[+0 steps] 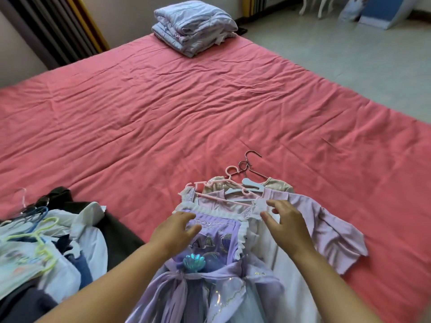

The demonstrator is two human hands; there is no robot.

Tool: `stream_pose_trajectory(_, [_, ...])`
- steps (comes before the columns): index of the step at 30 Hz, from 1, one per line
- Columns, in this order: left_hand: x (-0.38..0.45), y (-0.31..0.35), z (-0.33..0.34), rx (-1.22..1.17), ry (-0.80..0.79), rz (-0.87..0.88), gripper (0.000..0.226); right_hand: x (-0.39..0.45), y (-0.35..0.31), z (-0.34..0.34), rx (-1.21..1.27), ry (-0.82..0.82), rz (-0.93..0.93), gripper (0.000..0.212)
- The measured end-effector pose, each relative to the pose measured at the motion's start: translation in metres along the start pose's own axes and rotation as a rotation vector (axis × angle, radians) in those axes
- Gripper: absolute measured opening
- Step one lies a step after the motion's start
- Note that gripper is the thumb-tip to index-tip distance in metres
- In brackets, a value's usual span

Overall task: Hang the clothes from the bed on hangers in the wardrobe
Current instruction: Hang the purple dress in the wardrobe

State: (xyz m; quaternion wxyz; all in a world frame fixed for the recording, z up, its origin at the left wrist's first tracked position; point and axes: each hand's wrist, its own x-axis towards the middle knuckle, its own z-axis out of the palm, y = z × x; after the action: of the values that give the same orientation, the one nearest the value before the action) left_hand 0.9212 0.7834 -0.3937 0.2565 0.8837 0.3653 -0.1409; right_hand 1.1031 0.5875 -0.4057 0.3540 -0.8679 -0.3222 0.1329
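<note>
A purple dress [217, 238] with a white frilled collar and a teal shell ornament lies on top of a small pile of garments on the pink bed [186, 108]. Under it lie a lilac top [326, 224] and a beige garment [279, 184], with pink, pale blue and metal hangers [242, 183] sticking out at the far end. My left hand [177, 229] rests on the dress's left shoulder with loosely bent fingers. My right hand [284, 217] hovers at the right collar frill, fingers spread and relaxed. The wardrobe is out of sight.
A second heap of white, blue and dark clothes [53, 243] on yellow and blue hangers lies at the near left. A folded striped quilt [193, 26] sits at the bed's far edge. Grey floor [349, 54] runs along the right side of the bed.
</note>
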Motion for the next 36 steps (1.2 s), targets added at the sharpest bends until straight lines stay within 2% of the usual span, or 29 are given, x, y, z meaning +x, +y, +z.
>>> stream_pose_trajectory(4, [-0.07, 0.005, -0.023, 0.054, 0.049, 0.069, 0.042, -0.062, -0.045, -0.019, 0.05, 0.027, 0.005, 0.026])
stream_pose_trajectory(8, [-0.155, -0.007, -0.044, 0.058, 0.099, 0.128, 0.04, -0.14, -0.103, -0.029, 0.026, 0.106, -0.027, 0.033])
stream_pose_trajectory(12, [-0.243, -0.032, -0.067, 0.109, 0.095, 0.283, 0.039, -0.23, -0.163, -0.036, -0.019, 0.158, -0.009, 0.028])
stream_pose_trajectory(19, [-0.388, -0.079, -0.091, 0.023, 0.089, 0.555, 0.038, -0.415, -0.274, -0.041, -0.048, 0.435, 0.095, 0.042])
stream_pose_trajectory(22, [-0.43, -0.083, -0.089, 0.022, 0.056, 0.672, 0.036, -0.476, -0.3, -0.047, -0.078, 0.498, 0.108, 0.048])
stream_pose_trajectory(27, [-0.492, -0.073, -0.069, 0.059, -0.013, 0.873, 0.044, -0.575, -0.333, -0.057, -0.069, 0.681, 0.149, 0.042])
stream_pose_trajectory(30, [-0.54, -0.065, -0.053, 0.084, -0.046, 1.005, 0.078, -0.642, -0.344, -0.054, -0.101, 0.784, 0.168, 0.034])
stream_pose_trajectory(32, [-0.567, -0.066, -0.043, 0.081, -0.067, 1.055, 0.087, -0.684, -0.351, -0.045, -0.128, 0.858, 0.204, 0.038])
stream_pose_trajectory(34, [-0.6, -0.067, -0.031, 0.085, -0.09, 1.139, 0.085, -0.731, -0.359, -0.033, -0.148, 0.918, 0.253, 0.042])
stream_pose_trajectory(36, [-0.632, -0.072, -0.014, 0.096, -0.106, 1.227, 0.073, -0.782, -0.372, -0.018, -0.175, 0.963, 0.29, 0.043])
